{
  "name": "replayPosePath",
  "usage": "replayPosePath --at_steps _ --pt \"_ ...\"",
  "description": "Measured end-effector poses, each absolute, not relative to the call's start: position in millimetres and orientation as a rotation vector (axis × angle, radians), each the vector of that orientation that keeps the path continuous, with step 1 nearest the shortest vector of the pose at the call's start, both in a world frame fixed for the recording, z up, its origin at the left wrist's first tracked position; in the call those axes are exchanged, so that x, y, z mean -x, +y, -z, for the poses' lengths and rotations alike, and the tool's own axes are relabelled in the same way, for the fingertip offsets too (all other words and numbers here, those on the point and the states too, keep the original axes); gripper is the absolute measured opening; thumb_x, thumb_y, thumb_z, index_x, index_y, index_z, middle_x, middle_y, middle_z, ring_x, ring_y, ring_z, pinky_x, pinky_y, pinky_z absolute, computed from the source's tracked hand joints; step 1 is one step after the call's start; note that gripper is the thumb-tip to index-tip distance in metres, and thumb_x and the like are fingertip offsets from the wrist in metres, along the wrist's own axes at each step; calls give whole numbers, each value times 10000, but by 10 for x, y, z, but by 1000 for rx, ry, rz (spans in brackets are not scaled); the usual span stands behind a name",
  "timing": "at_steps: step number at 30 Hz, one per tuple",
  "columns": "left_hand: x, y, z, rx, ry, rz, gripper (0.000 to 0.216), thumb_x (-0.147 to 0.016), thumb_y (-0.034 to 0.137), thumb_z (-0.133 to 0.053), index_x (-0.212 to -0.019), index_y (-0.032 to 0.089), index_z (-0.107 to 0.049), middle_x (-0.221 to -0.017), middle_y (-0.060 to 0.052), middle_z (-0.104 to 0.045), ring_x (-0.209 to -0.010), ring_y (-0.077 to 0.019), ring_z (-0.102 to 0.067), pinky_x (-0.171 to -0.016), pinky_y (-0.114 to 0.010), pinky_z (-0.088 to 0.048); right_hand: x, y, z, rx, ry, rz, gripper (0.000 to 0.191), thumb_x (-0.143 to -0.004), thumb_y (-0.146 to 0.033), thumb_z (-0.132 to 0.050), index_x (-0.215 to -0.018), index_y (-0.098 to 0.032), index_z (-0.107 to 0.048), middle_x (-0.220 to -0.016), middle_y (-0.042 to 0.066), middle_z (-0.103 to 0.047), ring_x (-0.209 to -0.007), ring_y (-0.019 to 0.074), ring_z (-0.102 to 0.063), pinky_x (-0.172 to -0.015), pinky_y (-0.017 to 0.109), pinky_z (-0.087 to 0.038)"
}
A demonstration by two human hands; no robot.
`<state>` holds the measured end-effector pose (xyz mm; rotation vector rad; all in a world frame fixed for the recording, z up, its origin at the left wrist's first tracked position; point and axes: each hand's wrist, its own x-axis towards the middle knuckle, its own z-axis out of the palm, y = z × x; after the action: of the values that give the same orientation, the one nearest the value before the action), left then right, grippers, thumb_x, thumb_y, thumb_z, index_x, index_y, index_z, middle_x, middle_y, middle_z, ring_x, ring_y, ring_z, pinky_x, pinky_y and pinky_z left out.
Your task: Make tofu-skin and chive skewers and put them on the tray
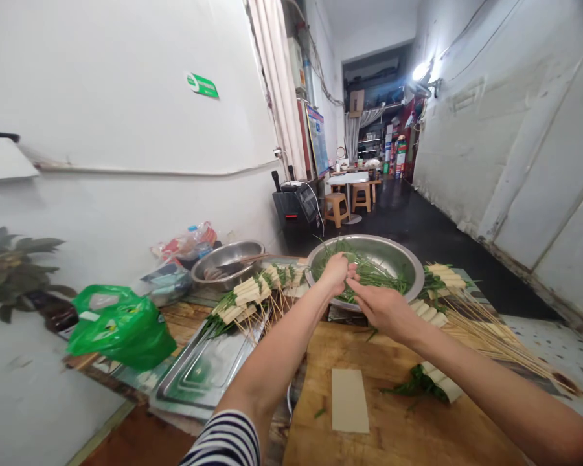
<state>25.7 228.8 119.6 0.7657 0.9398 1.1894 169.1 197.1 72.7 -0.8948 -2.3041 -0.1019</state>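
Over a wide steel bowl point(414, 268) of long, thin green stems point(376, 275), my two hands nearly meet. My left hand point(339, 268) has its fingers curled in at the stems; what lies inside the grip is mostly hidden. My right hand point(381, 307) reaches in from the bowl's near rim, fingers stretched toward the left one, no object visible in them. Below, a single pale rectangular sheet point(350, 401) lies flat on a wooden cutting board point(320, 362). Pale rolls point(447, 387) with leafy greens sticking out rest on the board's right side, partly behind my right forearm.
Left of the board, skewered rolls point(247, 292) lie over a metal tray point(194, 382). More rolls on long sticks point(505, 336) stand at the right. A second steel bowl point(228, 249), a green plastic bag point(121, 327) and a plant point(14, 265) are farther left.
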Motion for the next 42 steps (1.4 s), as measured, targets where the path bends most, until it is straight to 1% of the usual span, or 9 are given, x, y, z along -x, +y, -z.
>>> replayPosePath --at_steps 3,6,11,18,24,30,35,38,42 --pt "-157 2114 -1208 -931 950 -981 133 -815 54 -432 -815 155 -518 -500 78 -374 -345 -31 -281 -392 -149 -275 -1795 1955 -885 1068 -2109 -299 511 -855 -351 -569 -1352 -243 -509 -1004 83 -685 -726 180 -648 -658 297 -525" --pt "-103 1945 -1176 -1109 930 -778 126 -842 86 -434 -851 152 -541 -500 79 -364 -350 -30 -289 -386 -139 -253 -1814 1969 -968 1106 -2052 -691 591 -820 -401 -613 -1374 -236 -488 -986 56 -667 -568 114 -592 -550 255 -489" --pt "-43 1647 -1011 -1159 938 -625 134 -877 90 -404 -853 169 -510 -509 75 -361 -368 -29 -292 -390 -125 -218 -1766 1805 -777 1040 -2050 -874 561 -745 -441 -686 -1254 -215 -616 -806 17 -657 -568 113 -562 -550 235 -459" --pt "75 1144 -783 -1088 814 -440 72 -834 120 -484 -841 159 -544 -571 42 -429 -415 -28 -288 -413 -129 -230 -1645 1148 -575 1057 -1771 -1289 449 -685 -438 -704 -1050 -177 -726 -638 10 -667 -531 142 -588 -566 283 -514" --pt "272 926 -607 -982 650 -317 88 -783 201 -588 -805 116 -593 -691 -12 -511 -505 -40 -386 -487 -170 -338 -1550 887 -363 1060 -1571 -1653 416 -606 -451 -758 -875 -135 -741 -676 42 -704 -523 113 -573 -524 252 -504" --pt "427 747 -342 -1380 958 -584 298 -813 331 -645 -1042 147 -695 -748 -11 -625 -577 -68 -507 -553 -187 -401 -1545 837 -209 1165 -1546 -1597 428 -641 -490 -744 -870 -127 -738 -560 21 -650 -496 119 -566 -508 246 -487" --pt "376 583 -86 -1707 1245 -1022 194 -781 249 -689 -943 167 -759 -864 -56 -730 -736 -146 -642 -724 -258 -509 -1576 817 -56 1103 -1781 -1344 340 -766 -420 -645 -936 -144 -748 -570 24 -655 -508 145 -585 -521 264 -487" --pt "339 482 51 -1877 1220 -1138 155 -801 219 -679 -927 179 -761 -929 -83 -733 -848 -171 -676 -794 -278 -532 -1634 770 80 979 -1975 -1077 240 -818 -327 -587 -935 -195 -750 -747 37 -715 -666 173 -653 -645 287 -524" --pt "326 410 164 -2188 1098 -1162 174 -884 232 -587 -950 184 -741 -942 -81 -727 -851 -150 -679 -773 -269 -542 -1722 685 216 746 -2179 -697 233 -884 -229 -502 -953 -221 -725 -906 54 -719 -807 171 -663 -735 288 -528"
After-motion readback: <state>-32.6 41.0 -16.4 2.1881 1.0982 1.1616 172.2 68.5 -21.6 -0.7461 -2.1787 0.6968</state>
